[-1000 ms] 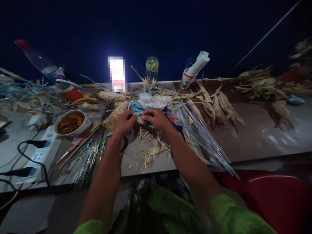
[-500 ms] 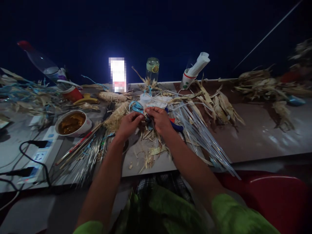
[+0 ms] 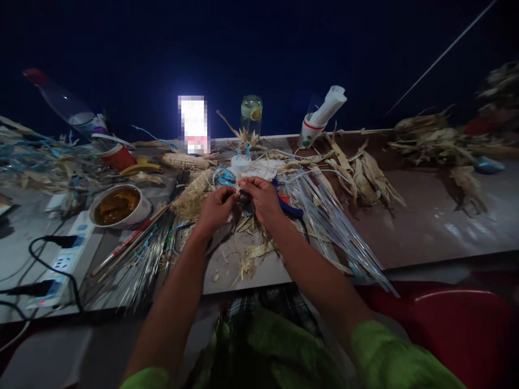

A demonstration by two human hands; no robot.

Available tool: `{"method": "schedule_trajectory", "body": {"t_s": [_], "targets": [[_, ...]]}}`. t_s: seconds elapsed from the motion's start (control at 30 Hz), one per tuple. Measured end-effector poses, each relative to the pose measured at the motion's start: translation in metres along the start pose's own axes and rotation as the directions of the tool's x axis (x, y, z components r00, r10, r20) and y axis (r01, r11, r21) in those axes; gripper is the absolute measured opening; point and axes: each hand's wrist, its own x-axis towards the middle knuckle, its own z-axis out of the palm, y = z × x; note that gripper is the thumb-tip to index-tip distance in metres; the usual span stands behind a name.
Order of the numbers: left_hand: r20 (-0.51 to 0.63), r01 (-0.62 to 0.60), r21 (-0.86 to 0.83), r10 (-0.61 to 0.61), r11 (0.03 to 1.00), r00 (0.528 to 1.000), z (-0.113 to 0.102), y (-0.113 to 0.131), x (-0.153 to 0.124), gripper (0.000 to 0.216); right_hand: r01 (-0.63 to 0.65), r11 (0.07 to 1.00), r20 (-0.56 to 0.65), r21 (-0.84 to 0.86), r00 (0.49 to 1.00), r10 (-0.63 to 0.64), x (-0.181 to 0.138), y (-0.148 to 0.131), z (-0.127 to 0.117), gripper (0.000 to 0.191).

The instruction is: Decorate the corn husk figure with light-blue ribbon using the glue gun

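1. Sm. pale piece (image 3: pixel 238 187), material unclear: approx. ctr of surface (image 3: pixel 421 221), held btwn fingertips of both hands.
2. L hand (image 3: pixel 217 209): thumb + fingers pinched on piece from L.
3. R hand (image 3: pixel 263 200): thumb + index pinched on same piece from R.
4. Dark thing (image 3: pixel 244 198) just under fingertips, ID unclear.
5. Nr hands: blue ribbon (image 3: pixel 223 176) just beyond; white round tub (image 3: pixel 240 164) behind; blue-handled tool (image 3: pixel 292 209) just R of R hand; husk scraps (image 3: pixel 261 251) on near side.
6. To L: fibrous bundle (image 3: pixel 190 199), thin wires (image 3: pixel 148 273), bowl (image 3: pixel 135 218) w/ brown contents, power strip (image 3: pixel 71 265) w/ black plugs in.
7. To R: clear rods (image 3: pixel 344 229) lying diag., dried husks (image 3: pixel 367 175) beyond.
8. Back: corncob (image 3: pixel 184 161), bright screen (image 3: pixel 194 121) (pixelated), green-lid bottle (image 3: pixel 252 116), paper cup (image 3: pixel 310 135) w/ white roll (image 3: pixel 330 105) tilted in it.
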Motion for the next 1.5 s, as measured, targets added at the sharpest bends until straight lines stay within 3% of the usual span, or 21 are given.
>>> {"method": "schedule_trajectory", "body": {"t_s": [0.23, 0.4, 0.7, 1.03, 1.5], "targets": [[-0.030, -0.015, 0.044, 0.016, 0.999, 0.999, -0.0032, 0.0024, -0.0006, 0.015, 0.268, 0.904, 0.121, -0.332, 0.963, -0.241, -0.0024, -0.0043, -0.0020, 0.011], [-0.027, -0.030, 0.062, 0.032, 0.998, 0.999, -0.0032, -0.0016, -0.0010, 0.016, 0.360, 0.818, 0.149, -0.450, 0.933, -0.328, -0.0043, -0.0054, -0.0029, 0.012], [-0.017, -0.021, 0.110, 0.023, 0.994, 1.000, -0.0044, -0.0007, -0.0004, 0.016, 0.369, 0.800, 0.165, -0.474, 0.929, -0.331, -0.0023, -0.0001, -0.0045, 0.014], [0.042, -0.013, 0.087, 0.010, 0.996, 0.999, -0.0059, 0.0042, -0.0032, 0.023, 0.428, 0.702, 0.206, -0.569, 0.901, -0.382, -0.0019, 0.0022, -0.0061, 0.013], [-0.057, -0.069, 0.175, 0.080, 0.982, 0.995, -0.0030, -0.0038, -0.0015, 0.022, 0.316, 0.829, 0.142, -0.462, 0.949, -0.283, -0.0014, 0.0022, -0.0021, 0.012]]}}
